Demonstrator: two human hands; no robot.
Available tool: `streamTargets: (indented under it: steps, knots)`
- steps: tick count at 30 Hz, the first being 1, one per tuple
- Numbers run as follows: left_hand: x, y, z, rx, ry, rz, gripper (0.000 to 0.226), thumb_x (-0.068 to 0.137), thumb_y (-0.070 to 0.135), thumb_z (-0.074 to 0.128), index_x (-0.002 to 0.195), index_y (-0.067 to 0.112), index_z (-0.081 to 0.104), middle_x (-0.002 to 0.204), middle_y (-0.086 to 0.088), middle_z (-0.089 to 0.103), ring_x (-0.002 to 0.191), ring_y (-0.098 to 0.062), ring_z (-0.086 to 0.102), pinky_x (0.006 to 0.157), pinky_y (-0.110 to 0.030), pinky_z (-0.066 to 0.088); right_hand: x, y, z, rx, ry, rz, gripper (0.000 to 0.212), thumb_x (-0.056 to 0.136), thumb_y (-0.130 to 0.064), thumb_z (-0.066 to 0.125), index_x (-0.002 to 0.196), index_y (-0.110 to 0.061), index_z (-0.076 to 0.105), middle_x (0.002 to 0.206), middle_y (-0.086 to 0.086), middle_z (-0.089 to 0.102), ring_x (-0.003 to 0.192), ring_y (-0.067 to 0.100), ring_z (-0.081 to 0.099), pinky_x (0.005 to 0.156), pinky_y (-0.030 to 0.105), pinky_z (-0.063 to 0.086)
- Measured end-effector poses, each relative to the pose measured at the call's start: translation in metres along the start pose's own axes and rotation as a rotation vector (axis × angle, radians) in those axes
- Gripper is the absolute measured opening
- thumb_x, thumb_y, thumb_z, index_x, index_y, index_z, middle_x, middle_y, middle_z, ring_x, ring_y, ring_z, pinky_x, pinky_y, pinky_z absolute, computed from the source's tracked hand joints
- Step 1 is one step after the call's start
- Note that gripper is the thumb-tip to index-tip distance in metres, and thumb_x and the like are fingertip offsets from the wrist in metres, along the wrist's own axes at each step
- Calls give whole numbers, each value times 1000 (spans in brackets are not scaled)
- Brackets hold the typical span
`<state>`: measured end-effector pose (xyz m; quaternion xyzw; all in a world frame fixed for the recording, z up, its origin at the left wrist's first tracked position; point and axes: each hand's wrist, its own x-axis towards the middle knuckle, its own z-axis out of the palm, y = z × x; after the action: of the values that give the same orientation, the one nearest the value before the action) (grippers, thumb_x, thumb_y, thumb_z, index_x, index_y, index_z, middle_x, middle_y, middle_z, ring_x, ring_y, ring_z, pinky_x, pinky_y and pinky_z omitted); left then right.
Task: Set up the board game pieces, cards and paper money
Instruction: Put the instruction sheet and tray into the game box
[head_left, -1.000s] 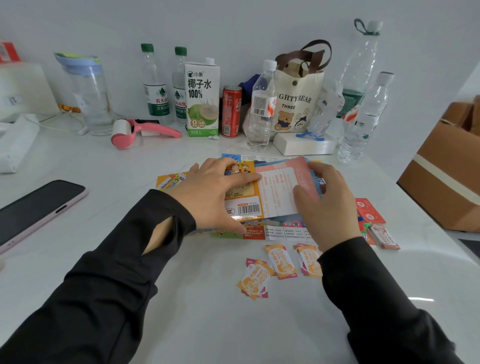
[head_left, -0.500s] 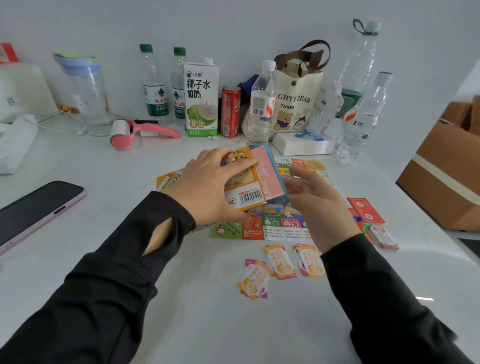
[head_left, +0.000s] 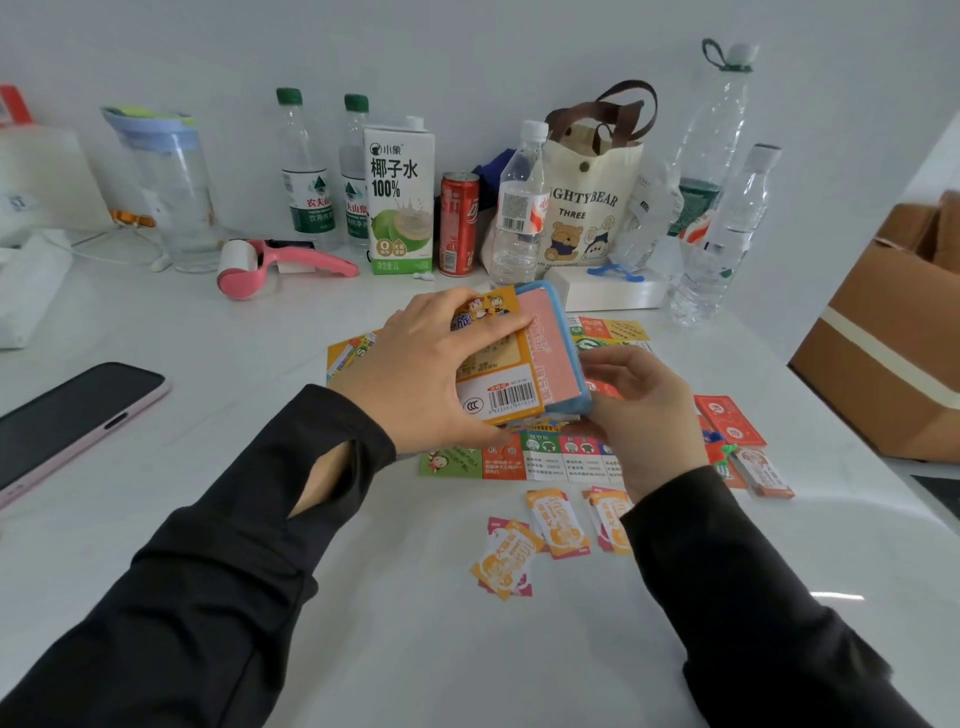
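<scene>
We are seeing tabletop (head_left: 415, 649) glossy, smooth, catching glare at lower right. At centre, game box (head_left: 500, 396) looking smooth printed cardboard. Below it, cards (head_left: 506, 561) looking glossy paper. At upper centre, tote bag (head_left: 587, 208) showing matt cloth; at right edge, shipping box (head_left: 883, 358) showing matt brown cardboard.

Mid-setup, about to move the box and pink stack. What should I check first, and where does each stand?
1. Left hand grips box: ok.
2. Right hand holds pink stack: cannot tell; its curled fingers are at the stack's lower right edge.
3. Board lies flat under the hands: ok.
4. Orange cards away from the arms: not ok; the right sleeve covers part of one.
5. Red cards apart from the hands: ok.
</scene>
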<state>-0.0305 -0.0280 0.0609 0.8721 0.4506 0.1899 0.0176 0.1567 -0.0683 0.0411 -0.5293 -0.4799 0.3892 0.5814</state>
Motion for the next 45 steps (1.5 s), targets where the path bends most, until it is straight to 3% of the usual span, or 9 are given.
streamTargets:
  steps: [8, 13, 19, 24, 29, 33, 37, 40, 45]
  knots:
    - [0, -1, -2, 1, -16, -11, 103, 58, 65, 71, 142, 47, 15, 147, 3, 17, 133, -17, 16, 112, -37, 19, -4, -4, 1, -194, -82, -235, 54, 89, 11, 46, 97, -41, 59, 122, -1, 57, 87, 15, 67, 58, 23, 57]
    - [0, -3, 0, 39, -3, -7, 103, 58, 67, 70, 142, 47, 15, 147, 2, 17, 133, -19, 17, 112, -39, 20, -3, -6, 3, -129, -208, -153, 54, 90, 13, 37, 92, -34, 65, 121, -5, 48, 96, 10, 58, 61, 26, 56]
    - [1, -3, 2, 93, 25, -2, 103, 57, 70, 67, 142, 46, 16, 146, 0, 19, 133, -20, 19, 111, -41, 21, -4, -3, 6, -152, -277, -158, 36, 98, -17, 35, 94, -32, 68, 115, -1, 55, 106, 19, 52, 62, 30, 48]
    - [2, -3, 4, 113, 57, -20, 103, 53, 72, 66, 142, 45, 19, 144, -1, 22, 131, -22, 21, 109, -43, 24, -3, -1, 5, -174, -255, -149, 37, 100, -23, 32, 95, -34, 66, 120, -1, 53, 108, 20, 53, 64, 31, 49]
    - [8, 1, 4, 76, 103, -59, 107, 52, 76, 61, 143, 44, 15, 146, -3, 22, 133, -24, 21, 109, -45, 24, -2, -5, 7, 39, -213, -127, 37, 94, -11, 46, 118, -39, 49, 119, 2, 61, 99, 21, 64, 75, 39, 56]
    - [24, 6, -4, 102, 152, -73, 120, 54, 70, 70, 146, 34, 2, 145, -4, 21, 133, -24, 21, 109, -46, 25, 9, -21, 9, 92, -121, -127, 49, 93, 2, 45, 127, -33, 40, 90, -5, 71, 78, 16, 68, 67, 30, 57]
    - [45, 17, -16, 12, 273, -138, 128, 48, 77, 63, 147, 22, 3, 139, -5, 27, 128, -23, 28, 105, -46, 31, 24, -51, 11, 144, -24, -109, 20, 96, -9, 44, 100, -14, 62, 75, 2, 67, 64, 12, 65, 62, 31, 57]
    - [55, 30, -18, -93, 353, -201, 130, 46, 82, 57, 146, 20, 1, 137, -5, 25, 128, -22, 26, 105, -48, 31, 35, -67, 13, 225, 26, -97, 20, 96, -19, 48, 88, -11, 63, 73, 7, 65, 61, 13, 66, 48, 26, 53]
    - [65, 40, -17, -212, 376, -171, 126, 51, 70, 69, 146, 21, 3, 134, 0, 23, 126, -16, 24, 106, -35, 29, 48, -69, 6, 148, 74, -126, 15, 91, -21, 57, 80, -12, 64, 65, 4, 68, 62, 20, 68, 49, 26, 52]
